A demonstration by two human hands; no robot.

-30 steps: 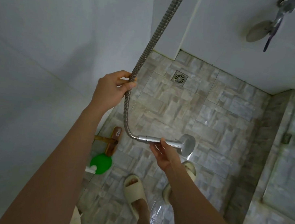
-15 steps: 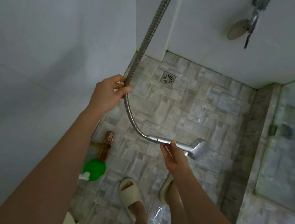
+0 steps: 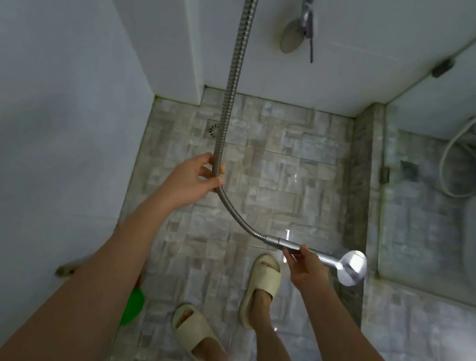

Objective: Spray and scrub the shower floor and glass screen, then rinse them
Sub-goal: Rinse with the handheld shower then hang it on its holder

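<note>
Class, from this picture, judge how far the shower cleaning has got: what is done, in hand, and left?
Done, seemingly: the floor tiles glisten wet; scrubbing cannot be confirmed. In hand: the right hand grips the shower head, the left hand holds its hose; no water shows. Left: probably rinsing the glass screen.

no text, label, brand, number or sign could be read anywhere in the view. the metal surfaces, the tiles, the walls and the glass carried no lettering that showed, and the sandals bore no legible mark.
</note>
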